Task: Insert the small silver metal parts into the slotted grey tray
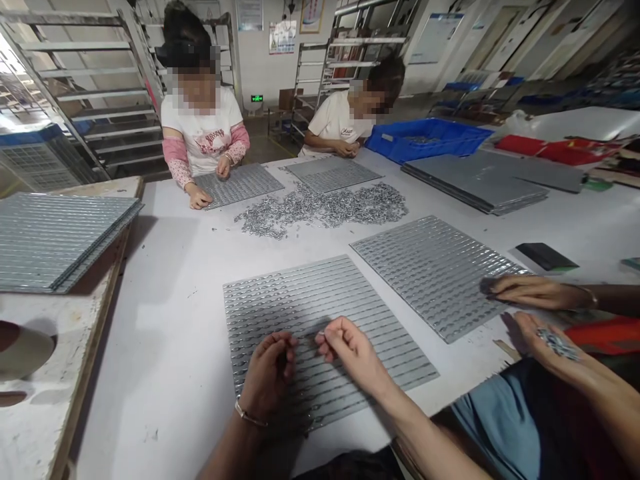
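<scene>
My left hand (270,377) rests curled on a grey ribbed tray (310,293) that lies before me on the white table (175,280); what its fingers hold is hidden. My right hand (350,350) hovers just beside it over the same tray, fingertips pinched on a small metal piece. A heap of small metal parts (325,207) lies in the middle of the table beyond the tray.
At my right a co-worker's hand (535,291) touches a second ribbed tray (435,267), and the other hand (545,340) cups metal parts. Two people sit across at their own trays. Stacked trays (55,237) lie left. A blue bin (425,137) stands far right.
</scene>
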{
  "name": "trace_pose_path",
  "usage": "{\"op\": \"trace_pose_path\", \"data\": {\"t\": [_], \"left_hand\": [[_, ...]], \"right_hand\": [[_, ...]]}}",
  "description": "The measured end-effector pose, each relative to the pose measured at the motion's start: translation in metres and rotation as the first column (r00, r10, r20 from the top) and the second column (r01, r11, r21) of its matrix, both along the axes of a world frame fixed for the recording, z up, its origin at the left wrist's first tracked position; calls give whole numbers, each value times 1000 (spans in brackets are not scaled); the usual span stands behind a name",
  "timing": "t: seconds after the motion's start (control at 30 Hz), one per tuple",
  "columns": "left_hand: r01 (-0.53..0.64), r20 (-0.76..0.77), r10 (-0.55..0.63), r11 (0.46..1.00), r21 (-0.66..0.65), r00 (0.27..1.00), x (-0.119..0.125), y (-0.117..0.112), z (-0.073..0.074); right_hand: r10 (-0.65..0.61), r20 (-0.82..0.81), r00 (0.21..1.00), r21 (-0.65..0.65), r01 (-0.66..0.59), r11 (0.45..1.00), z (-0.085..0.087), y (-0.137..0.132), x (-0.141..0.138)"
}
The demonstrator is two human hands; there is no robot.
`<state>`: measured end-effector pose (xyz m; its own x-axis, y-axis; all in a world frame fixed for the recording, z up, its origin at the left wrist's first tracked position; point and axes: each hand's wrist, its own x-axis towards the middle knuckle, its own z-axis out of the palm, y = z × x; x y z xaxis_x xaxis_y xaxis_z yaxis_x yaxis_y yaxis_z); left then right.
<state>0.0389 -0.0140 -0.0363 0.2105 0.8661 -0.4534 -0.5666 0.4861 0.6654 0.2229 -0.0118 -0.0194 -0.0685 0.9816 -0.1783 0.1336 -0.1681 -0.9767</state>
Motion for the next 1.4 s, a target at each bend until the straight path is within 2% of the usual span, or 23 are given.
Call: {"op": "trace_pose_path", "data": {"t": [0.07, 0.13, 0.33, 0.43, 0.53, 0.6, 0.93, 1.03, 1.2, 1.3, 1.4], "left_hand": [[-124, 45, 126, 991, -40, 991, -7, 6, 3], [-202, 70, 206, 977, -63, 976, -15, 12, 5], [-279, 84, 285, 957, -75, 955, -22, 18, 8], [-247, 41, 249, 968, -48, 968, -20, 16, 6], [-211, -14, 211, 977, -12, 977, -19, 14, 4], [-207, -21, 207, 978, 1, 978, -18, 13, 4], [-110, 4, 110, 993, 32, 994, -12, 10, -1], [-42, 1, 42, 998, 38, 999, -9, 8, 1], [56, -12, -56, 998, 35, 998, 0, 2, 4], [82, -51, -80, 996, 34, 995, 5, -2, -1], [74, -81, -68, 995, 61, 994, 9, -5, -8]], "right_hand": [[-28, 3, 1000, -8, 29, 1000, -4, 6, 9], [8, 69, 998, -7, -7, 1000, -10, 9, 17], [89, 66, 994, -35, -87, 996, -28, 6, 20], [142, 214, 966, 39, -154, 987, -26, 7, 20], [202, 400, 894, 139, -277, 951, -23, 10, 17], [223, 471, 854, 159, -331, 930, -22, 11, 13], [241, 619, 748, -9, -301, 954, -22, 23, -3], [220, 597, 772, -1, -273, 962, -18, 26, 0], [46, 403, 914, 127, -106, 986, -1, 11, 7], [69, 385, 920, 178, -147, 973, 10, -1, 6], [96, 431, 897, 222, -209, 952, 13, -10, 0]]}}
